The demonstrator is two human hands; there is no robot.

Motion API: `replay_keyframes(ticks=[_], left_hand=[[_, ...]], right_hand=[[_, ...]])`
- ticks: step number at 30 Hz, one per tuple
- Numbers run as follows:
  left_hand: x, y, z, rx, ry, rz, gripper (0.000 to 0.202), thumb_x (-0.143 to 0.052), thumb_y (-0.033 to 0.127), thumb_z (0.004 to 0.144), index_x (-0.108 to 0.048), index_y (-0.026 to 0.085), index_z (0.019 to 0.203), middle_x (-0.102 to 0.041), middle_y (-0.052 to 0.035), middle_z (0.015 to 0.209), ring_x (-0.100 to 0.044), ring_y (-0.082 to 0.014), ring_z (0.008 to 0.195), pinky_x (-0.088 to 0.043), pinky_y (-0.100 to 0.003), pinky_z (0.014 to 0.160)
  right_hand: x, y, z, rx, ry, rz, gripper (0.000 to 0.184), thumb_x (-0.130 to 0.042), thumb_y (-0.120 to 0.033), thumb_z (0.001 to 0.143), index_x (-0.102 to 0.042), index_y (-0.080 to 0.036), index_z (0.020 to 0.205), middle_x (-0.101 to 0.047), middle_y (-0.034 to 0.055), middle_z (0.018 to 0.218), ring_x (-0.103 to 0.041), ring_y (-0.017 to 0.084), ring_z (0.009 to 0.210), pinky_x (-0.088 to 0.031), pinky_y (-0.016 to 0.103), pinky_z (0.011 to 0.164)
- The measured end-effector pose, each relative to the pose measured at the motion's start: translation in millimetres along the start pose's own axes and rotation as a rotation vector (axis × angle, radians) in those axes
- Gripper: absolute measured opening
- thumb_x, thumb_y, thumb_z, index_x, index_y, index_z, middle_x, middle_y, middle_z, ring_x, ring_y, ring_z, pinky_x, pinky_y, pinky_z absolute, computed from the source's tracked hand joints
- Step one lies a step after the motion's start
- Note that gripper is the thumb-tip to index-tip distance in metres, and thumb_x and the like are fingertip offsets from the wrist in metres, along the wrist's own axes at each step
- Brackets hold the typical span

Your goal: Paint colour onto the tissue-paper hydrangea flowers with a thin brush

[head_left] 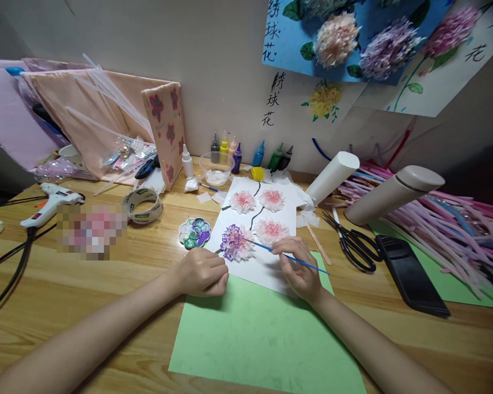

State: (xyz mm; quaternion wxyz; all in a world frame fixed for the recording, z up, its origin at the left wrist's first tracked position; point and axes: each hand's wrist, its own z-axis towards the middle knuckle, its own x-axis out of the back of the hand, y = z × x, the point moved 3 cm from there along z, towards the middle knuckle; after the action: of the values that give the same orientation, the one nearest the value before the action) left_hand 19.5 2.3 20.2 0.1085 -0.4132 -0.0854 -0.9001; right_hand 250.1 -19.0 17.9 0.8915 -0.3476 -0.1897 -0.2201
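In the upper right of the frame, a blue sheet (287, 38) with puffy flowers hangs on the wall (217, 60), above a small yellow flower (324, 101). At upper left stands a pink fabric-covered box (166, 126) with bubble wrap (136, 149) inside. A white glue gun (51, 203) lies on the left of the worktop (143, 350), near a tape roll (151, 215). At right, black-handled scissors (347, 236) lie just beside a dark phone (411, 276), with a white cylinder (332, 178), a greyish bottle (388, 198) and pink fuzzy stems (460, 241) behind.
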Motion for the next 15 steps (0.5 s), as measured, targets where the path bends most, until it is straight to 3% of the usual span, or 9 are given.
replay_keyframes(ticks=[6, 15], left_hand=[[-0.1, 1.1, 0.5, 0.007, -0.007, -0.007, 0.025, -0.039, 0.012, 0.082, -0.053, 0.019, 0.062, -0.052, 0.0021, 0.049, -0.042, -0.0127, 0.042, -0.029, -0.027, 0.041], [-1.4, -1.0, -1.0, 0.034, -0.001, -0.034, 0.025, -0.039, 0.01, 0.08, -0.05, 0.019, 0.06, -0.05, 0.002, 0.048, -0.041, -0.0125, 0.039, -0.025, -0.03, 0.039]], right_hand=[[-2.6, 1.2, -0.4, -0.021, -0.083, 0.0, 0.019, -0.047, -0.012, 0.088, -0.06, -0.024, 0.095, -0.067, 0.0034, 0.086, -0.062, 0.02, 0.083, -0.048, 0.035, 0.075], [-0.2, 4.5, -0.5, -0.075, -0.019, 0.014, 0.017, -0.046, -0.013, 0.09, -0.059, -0.023, 0.092, -0.065, 0.0035, 0.084, -0.061, 0.02, 0.081, -0.048, 0.035, 0.072]])
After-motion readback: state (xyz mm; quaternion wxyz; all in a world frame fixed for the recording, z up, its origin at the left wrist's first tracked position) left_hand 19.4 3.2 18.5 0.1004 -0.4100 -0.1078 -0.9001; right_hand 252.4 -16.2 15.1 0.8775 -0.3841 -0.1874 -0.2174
